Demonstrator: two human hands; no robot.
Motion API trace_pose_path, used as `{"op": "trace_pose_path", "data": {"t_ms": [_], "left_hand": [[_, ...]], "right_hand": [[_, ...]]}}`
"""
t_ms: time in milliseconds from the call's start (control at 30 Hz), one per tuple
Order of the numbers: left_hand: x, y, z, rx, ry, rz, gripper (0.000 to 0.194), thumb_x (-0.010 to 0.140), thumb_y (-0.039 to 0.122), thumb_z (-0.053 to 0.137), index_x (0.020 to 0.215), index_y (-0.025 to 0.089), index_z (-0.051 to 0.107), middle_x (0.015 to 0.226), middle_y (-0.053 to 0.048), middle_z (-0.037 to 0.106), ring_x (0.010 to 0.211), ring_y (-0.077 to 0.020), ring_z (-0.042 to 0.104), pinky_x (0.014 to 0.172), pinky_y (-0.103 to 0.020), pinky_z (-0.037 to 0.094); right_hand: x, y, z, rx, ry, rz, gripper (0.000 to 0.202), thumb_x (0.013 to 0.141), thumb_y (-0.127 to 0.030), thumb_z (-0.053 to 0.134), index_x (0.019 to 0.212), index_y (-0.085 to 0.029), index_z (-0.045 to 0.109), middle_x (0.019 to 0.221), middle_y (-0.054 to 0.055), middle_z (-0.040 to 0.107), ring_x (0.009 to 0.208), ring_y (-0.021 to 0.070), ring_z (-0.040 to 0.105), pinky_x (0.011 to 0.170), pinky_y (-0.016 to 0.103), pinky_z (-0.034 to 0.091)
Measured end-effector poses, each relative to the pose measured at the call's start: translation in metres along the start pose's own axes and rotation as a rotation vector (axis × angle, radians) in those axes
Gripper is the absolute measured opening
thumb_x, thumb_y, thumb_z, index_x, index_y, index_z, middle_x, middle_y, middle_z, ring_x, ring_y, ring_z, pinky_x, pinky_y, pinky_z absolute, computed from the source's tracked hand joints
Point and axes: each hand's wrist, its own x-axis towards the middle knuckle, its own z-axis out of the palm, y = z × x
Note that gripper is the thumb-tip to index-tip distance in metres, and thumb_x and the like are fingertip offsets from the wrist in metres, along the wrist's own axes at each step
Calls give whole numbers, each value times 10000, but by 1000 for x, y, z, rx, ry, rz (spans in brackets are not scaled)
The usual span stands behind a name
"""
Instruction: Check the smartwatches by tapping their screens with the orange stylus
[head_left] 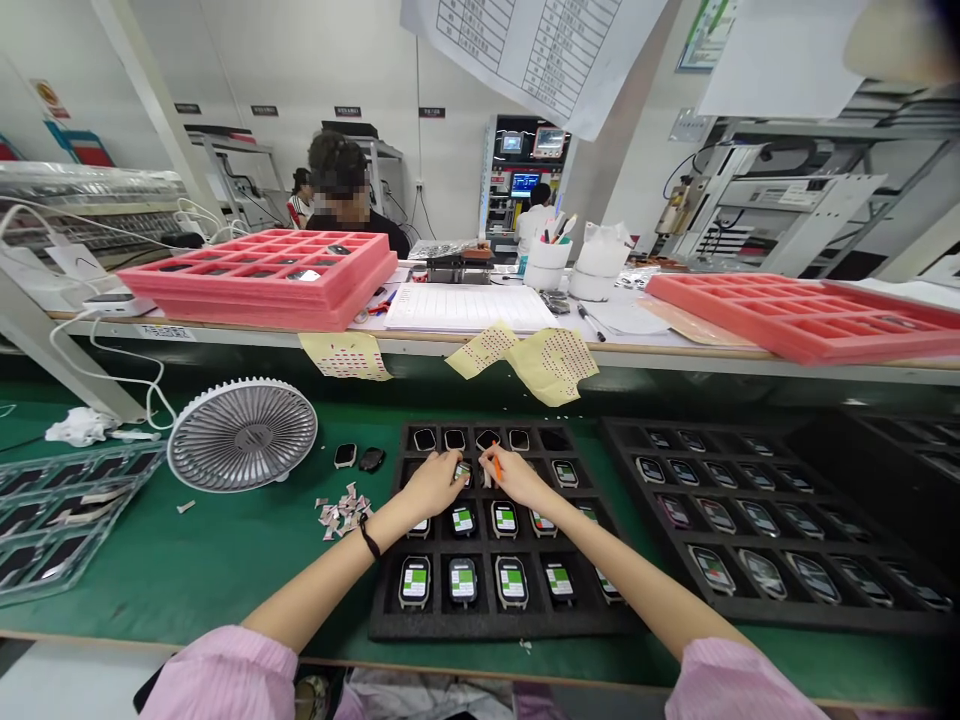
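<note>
A black foam tray (439, 628) holds rows of watch faces, several showing green and white screens. Over its second row, my left hand (436, 484) has its fingers closed on a small watch face (463, 474). Just to the right, my right hand (514, 474) pinches a thin orange tool (496, 464) beside the left hand. The tool's tip is too small to make out. In the back row of the tray lie dark watch faces (455, 439). A watch with a lit screen (565, 474) sits in a compartment right of my right hand.
A white round fan (251, 436) stands at the left, near clear plastic trays (75, 500). Small strips (346, 512) and two watch faces (345, 456) lie beside the foam tray. Another black tray (720, 606) is at the right. Pink foam trays (300, 300) rest on the shelf; people are beyond.
</note>
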Motion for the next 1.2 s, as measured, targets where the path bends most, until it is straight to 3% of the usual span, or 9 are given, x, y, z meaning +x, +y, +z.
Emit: {"op": "trace_pose_path", "data": {"t_ms": [67, 233, 400, 533, 667, 833, 1000, 1200], "left_hand": [[3, -3, 0, -52, -37, -17, 301, 876, 348, 450, 1090, 152, 532, 1034, -135, 659, 1021, -289, 599, 835, -363, 442], [21, -15, -3, -200, -195, -54, 439, 832, 396, 514, 1161, 106, 518, 791, -54, 650, 753, -215, 627, 629, -274, 439], [25, -20, -9, -287, -271, -5, 487, 714, 280, 656, 1164, 127, 550, 692, 18, 557, 671, -170, 559, 589, -246, 390], [19, -23, -15, -421, -326, 11, 533, 693, 228, 678, 1195, 117, 536, 656, 42, 526, 620, -133, 520, 579, -235, 392], [12, -22, -14, -822, -206, 54, 593, 705, 280, 718, 1248, 166, 509, 815, -9, 585, 663, -109, 513, 557, -214, 371], [6, -18, 1, -1228, 9, 55, 668, 776, 389, 681, 1357, 194, 414, 954, -82, 592, 753, -142, 560, 473, -187, 346], [5, -19, 15, -1239, 115, 25, 625, 769, 385, 688, 1314, 212, 433, 1096, -120, 572, 797, -170, 613, 465, -185, 390], [4, -20, 19, -1078, 255, 54, 513, 770, 423, 667, 1199, 201, 492, 993, -78, 572, 674, -134, 619, 419, -169, 370]], "right_hand": [[1, 4, -1, 35, -11, 1, 121, 883, -167, 456, 876, -170, 577, 643, 5, 608, 596, 157, 582, 615, 251, 401], [1, 16, -1, 154, -20, 0, 119, 865, -162, 458, 894, -176, 573, 643, -7, 582, 578, 147, 566, 562, 247, 397], [4, 24, -3, 361, -57, -8, 143, 881, -311, 465, 910, -198, 549, 593, -27, 562, 460, 132, 568, 417, 225, 386], [9, 23, -9, 559, -93, -32, 290, 865, -453, 464, 979, -195, 530, 720, 23, 643, 582, 182, 674, 420, 243, 445], [10, 17, -17, 842, -95, -30, 351, 807, -469, 577, 1003, -178, 555, 751, 48, 674, 645, 205, 696, 448, 247, 461], [5, 12, -21, 1099, -97, 41, 361, 736, -343, 722, 1031, -177, 599, 743, 42, 685, 677, 186, 687, 474, 220, 459], [-3, 12, -23, 1110, -120, 80, 353, 753, -329, 723, 1059, -191, 616, 808, 44, 678, 717, 202, 701, 492, 228, 482], [-11, 9, -26, 994, -144, 74, 351, 790, -331, 695, 1101, -213, 583, 901, 50, 658, 733, 215, 716, 511, 242, 511]]}}
